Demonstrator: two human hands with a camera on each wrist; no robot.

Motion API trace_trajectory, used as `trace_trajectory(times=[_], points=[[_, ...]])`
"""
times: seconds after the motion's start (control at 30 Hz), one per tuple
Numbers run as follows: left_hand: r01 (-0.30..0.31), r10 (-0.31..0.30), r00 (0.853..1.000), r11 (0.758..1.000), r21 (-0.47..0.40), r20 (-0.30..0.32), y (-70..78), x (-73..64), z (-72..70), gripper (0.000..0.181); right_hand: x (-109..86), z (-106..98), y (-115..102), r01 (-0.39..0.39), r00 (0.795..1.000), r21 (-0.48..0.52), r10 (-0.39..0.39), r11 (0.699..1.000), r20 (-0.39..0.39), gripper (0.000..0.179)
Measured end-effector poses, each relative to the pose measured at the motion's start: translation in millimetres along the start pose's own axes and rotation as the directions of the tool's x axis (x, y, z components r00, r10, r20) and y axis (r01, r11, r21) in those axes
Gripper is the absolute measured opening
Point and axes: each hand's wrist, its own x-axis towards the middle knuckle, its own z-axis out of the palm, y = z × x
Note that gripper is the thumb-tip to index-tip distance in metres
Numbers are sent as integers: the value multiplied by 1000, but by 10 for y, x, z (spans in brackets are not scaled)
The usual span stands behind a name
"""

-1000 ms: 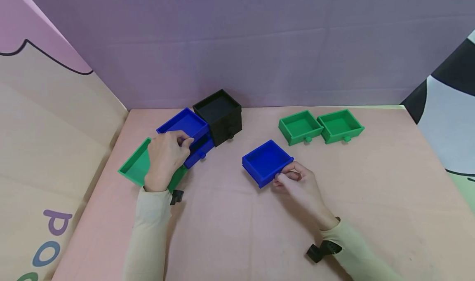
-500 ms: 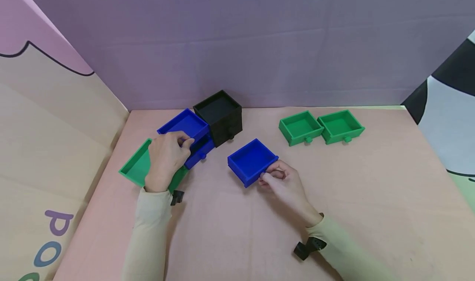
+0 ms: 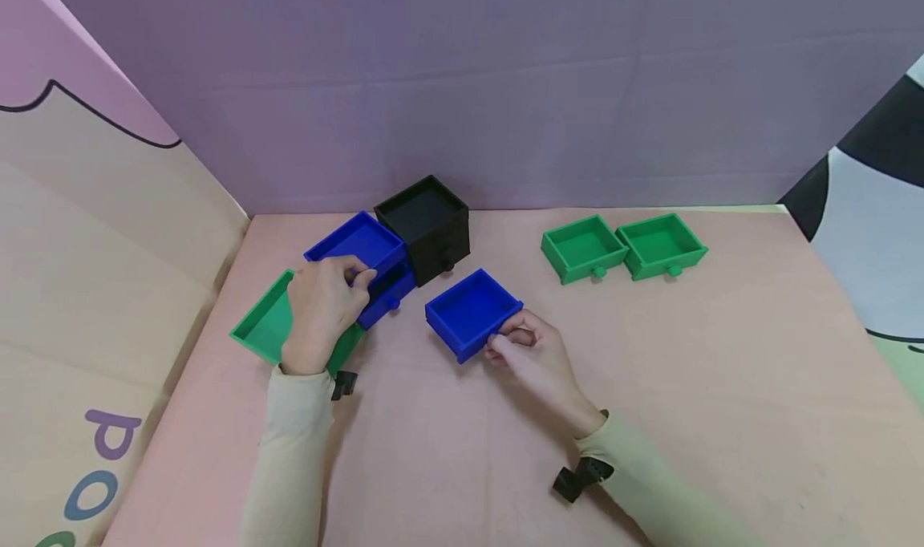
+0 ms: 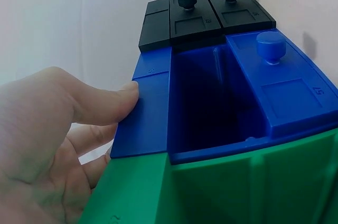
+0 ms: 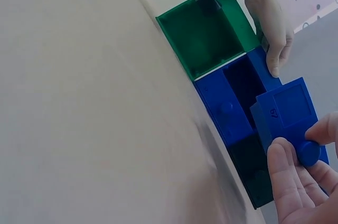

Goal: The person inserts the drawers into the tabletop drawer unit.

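My right hand (image 3: pixel 534 362) pinches the knob (image 5: pixel 308 153) of a blue drawer (image 3: pixel 472 310), holding it level above the table with its open top up. My left hand (image 3: pixel 321 306) grips the top front edge of the blue cabinet (image 3: pixel 364 238), thumb (image 4: pixel 113 102) on its face. That cabinet's upper slot is open and dark inside; a knobbed blue drawer (image 4: pixel 285 81) fills its lower slot. The blue cabinet stands between a black cabinet (image 3: pixel 422 210), both of its drawers in, and a green cabinet (image 3: pixel 267 322) with an open front. My left hand partly hides the green one.
Two green drawers (image 3: pixel 585 246) stand side by side at the back right of the pink table (image 3: pixel 722 370). A purple cloth wall (image 3: pixel 505 90) rises behind the table, and a printed panel (image 3: pixel 108 250) borders its left side.
My right hand has carried the blue drawer leftward, closer to the blue cabinet. My left hand keeps its grip in the same place.
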Motion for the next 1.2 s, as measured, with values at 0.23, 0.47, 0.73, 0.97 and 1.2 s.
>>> trace_trajectory(times=[0.23,0.47,0.73,0.97,1.2], points=[[3,-3,1000,1000,8,3,-3,-2,-20,21,19,121,-20,-7,1000,5,7,1000,4,8],[8,-8,1000,1000,5,4,1,-6,-33,20,24,228,-44,5,1000,-35,-5,999,21,9],[-7,7,1000,1000,14,-6,-1,0,-21,21,27,396,-60,6,1000,-52,-4,999,23,9],[2,-3,1000,1000,30,1,-8,2,-29,21,57,519,-53,29,999,-1,-29,1000,41,8],[-16,16,1000,999,28,-2,-18,14,-22,21,99,616,-53,47,998,1,-47,999,47,7]])
